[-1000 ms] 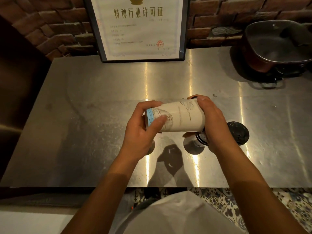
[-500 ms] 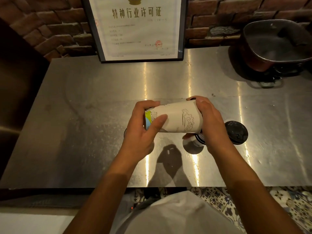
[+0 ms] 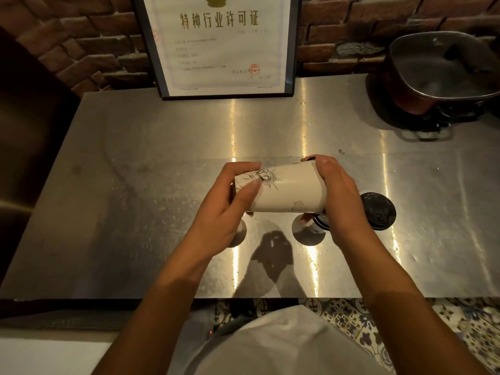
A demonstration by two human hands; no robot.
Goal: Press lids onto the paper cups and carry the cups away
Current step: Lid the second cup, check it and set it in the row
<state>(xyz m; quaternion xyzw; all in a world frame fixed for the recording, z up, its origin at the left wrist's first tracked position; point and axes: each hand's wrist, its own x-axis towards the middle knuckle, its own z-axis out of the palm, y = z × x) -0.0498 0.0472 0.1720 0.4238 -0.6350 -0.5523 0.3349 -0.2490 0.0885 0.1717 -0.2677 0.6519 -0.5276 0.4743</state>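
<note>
From the head view, a white printed paper cup (image 3: pixel 281 189) is held on its side above the steel worktop (image 3: pixel 135 185), its long axis running left to right. The left hand (image 3: pixel 230 209) is curled round its narrower end; the right hand (image 3: pixel 338 196) is wrapped round the wider mouth end. A black round plastic lid (image 3: pixel 378 211) lies just right of that grip. Lidding appears to be in hand; next, the rim likely needs checking and the cup righting.
</note>
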